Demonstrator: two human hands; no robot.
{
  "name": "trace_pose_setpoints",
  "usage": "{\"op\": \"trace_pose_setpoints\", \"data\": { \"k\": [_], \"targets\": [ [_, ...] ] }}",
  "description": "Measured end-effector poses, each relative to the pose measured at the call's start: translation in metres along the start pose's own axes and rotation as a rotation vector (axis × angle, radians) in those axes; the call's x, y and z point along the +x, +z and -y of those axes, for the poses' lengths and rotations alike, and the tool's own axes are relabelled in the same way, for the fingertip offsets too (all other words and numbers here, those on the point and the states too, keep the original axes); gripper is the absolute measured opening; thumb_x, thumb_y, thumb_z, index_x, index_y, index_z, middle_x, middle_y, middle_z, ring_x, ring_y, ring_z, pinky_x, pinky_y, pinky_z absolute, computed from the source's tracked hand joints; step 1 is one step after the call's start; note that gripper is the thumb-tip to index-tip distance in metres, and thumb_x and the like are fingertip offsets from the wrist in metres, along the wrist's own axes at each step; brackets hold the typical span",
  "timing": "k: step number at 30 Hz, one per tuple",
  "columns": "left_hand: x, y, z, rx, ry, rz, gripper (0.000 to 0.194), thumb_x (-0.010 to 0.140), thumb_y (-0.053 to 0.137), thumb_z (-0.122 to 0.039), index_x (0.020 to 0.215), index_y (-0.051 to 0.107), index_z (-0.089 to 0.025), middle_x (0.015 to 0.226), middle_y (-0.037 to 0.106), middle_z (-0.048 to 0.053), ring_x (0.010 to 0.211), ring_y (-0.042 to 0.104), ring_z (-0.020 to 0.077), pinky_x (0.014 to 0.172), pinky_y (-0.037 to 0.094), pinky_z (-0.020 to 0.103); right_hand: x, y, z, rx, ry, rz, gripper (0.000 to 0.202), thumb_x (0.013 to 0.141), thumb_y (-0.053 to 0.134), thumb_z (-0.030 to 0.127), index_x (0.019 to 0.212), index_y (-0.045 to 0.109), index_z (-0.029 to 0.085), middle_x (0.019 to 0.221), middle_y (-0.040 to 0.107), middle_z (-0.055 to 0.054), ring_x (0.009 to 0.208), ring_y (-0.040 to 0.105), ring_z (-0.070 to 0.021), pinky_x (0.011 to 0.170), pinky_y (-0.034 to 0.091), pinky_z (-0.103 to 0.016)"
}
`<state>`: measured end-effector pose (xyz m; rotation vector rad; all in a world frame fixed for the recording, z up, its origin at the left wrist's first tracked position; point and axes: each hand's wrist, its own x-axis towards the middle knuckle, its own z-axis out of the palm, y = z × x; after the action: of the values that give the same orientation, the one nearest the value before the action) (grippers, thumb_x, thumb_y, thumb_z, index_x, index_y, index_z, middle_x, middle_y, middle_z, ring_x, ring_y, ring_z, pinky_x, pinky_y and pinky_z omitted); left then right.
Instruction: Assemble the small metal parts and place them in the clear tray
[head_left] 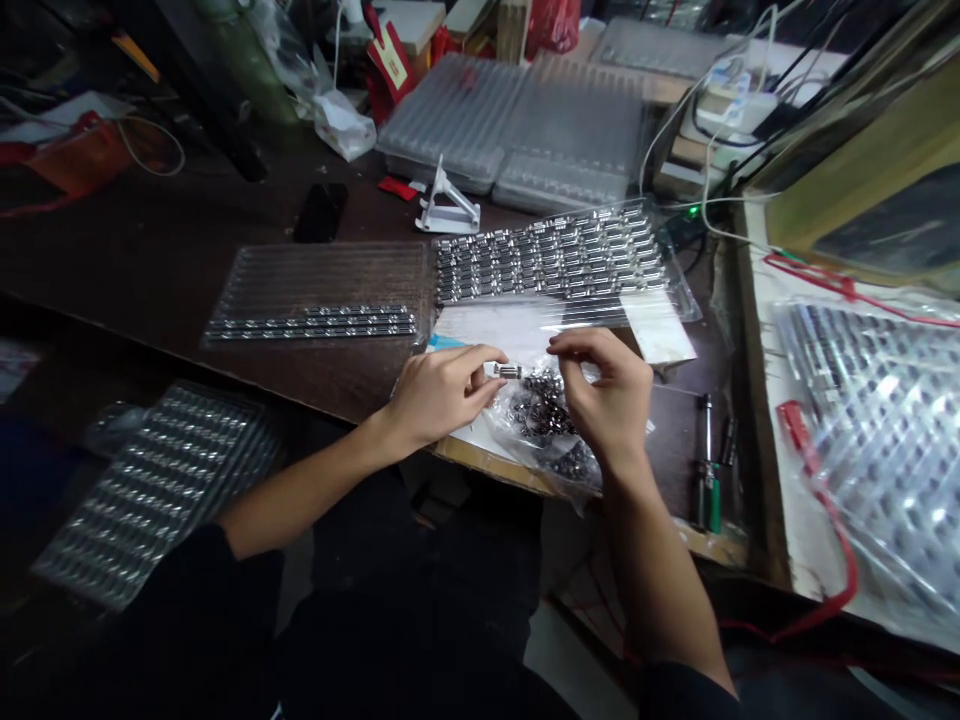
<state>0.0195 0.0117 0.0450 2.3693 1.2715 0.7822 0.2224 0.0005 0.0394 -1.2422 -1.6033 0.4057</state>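
Between its thumb and fingers my left hand [442, 392] holds a small silver metal cylinder [508, 371], its end pointing right. To the right my right hand [606, 385] is raised with thumb and index finger bent toward each other; whether a tiny part sits at the fingertips cannot be made out. Below and between the hands lies a plastic bag [544, 408] of small dark metal parts. Behind them, a clear tray [551, 255] is filled with rows of silver cylinders. A second clear tray [322, 290] on the left has cylinders only in its front rows.
A black phone [320, 213] and a white stand [448, 205] lie behind the trays. Stacked clear trays [454, 115] are at the back. A green-handled screwdriver [712, 495] lies right. Filled trays [154, 485] sit low left; more trays [892, 440] are far right.
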Motion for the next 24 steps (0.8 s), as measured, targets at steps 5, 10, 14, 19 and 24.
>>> {"op": "trace_pose_setpoints", "data": {
  "k": [5, 10, 14, 19, 24],
  "targets": [
    [-0.008, -0.007, 0.003, -0.297, -0.070, -0.011, 0.014, 0.085, 0.066, -0.022, 0.096, 0.070, -0.017, 0.087, 0.073, 0.003, 0.070, 0.066, 0.0128, 0.067, 0.052, 0.024, -0.001, 0.006, -0.001, -0.006, 0.009, 0.081, 0.024, 0.082, 0.052, 0.006, 0.083, 0.068, 0.024, 0.086, 0.071, -0.002, 0.082, 0.066, -0.0183, 0.075, 0.053, -0.033],
    [-0.017, -0.014, 0.005, -0.411, -0.147, -0.012, 0.017, 0.084, 0.067, -0.025, 0.098, 0.069, -0.016, 0.090, 0.074, 0.005, 0.077, 0.069, 0.0148, 0.072, 0.056, 0.024, -0.002, 0.011, -0.002, -0.016, 0.017, 0.133, 0.023, 0.083, 0.052, 0.007, 0.084, 0.068, 0.023, 0.087, 0.070, -0.002, 0.082, 0.066, -0.0177, 0.075, 0.053, -0.033],
    [-0.022, -0.020, 0.006, -0.387, -0.127, -0.035, 0.016, 0.084, 0.069, -0.024, 0.098, 0.069, -0.017, 0.093, 0.074, 0.004, 0.076, 0.069, 0.0140, 0.074, 0.056, 0.024, -0.003, 0.013, -0.003, -0.027, 0.017, 0.159, 0.023, 0.083, 0.052, 0.007, 0.084, 0.068, 0.023, 0.087, 0.070, -0.002, 0.080, 0.065, -0.0174, 0.073, 0.052, -0.033],
    [-0.025, -0.023, 0.007, -0.395, -0.105, -0.050, 0.014, 0.083, 0.068, -0.020, 0.097, 0.069, -0.016, 0.093, 0.073, 0.004, 0.079, 0.068, 0.0141, 0.076, 0.055, 0.025, -0.003, 0.016, -0.006, -0.034, 0.023, 0.183, 0.022, 0.083, 0.053, 0.007, 0.084, 0.068, 0.023, 0.086, 0.070, -0.003, 0.079, 0.065, -0.0176, 0.072, 0.052, -0.033],
    [-0.031, -0.017, 0.017, -0.588, -0.154, -0.035, 0.017, 0.083, 0.066, -0.018, 0.100, 0.067, -0.016, 0.096, 0.070, 0.006, 0.085, 0.066, 0.0156, 0.078, 0.055, 0.028, -0.004, 0.019, -0.008, -0.059, 0.034, 0.243, 0.022, 0.082, 0.053, 0.007, 0.086, 0.068, 0.023, 0.087, 0.071, -0.003, 0.078, 0.066, -0.0177, 0.072, 0.052, -0.032]
  ]
}}
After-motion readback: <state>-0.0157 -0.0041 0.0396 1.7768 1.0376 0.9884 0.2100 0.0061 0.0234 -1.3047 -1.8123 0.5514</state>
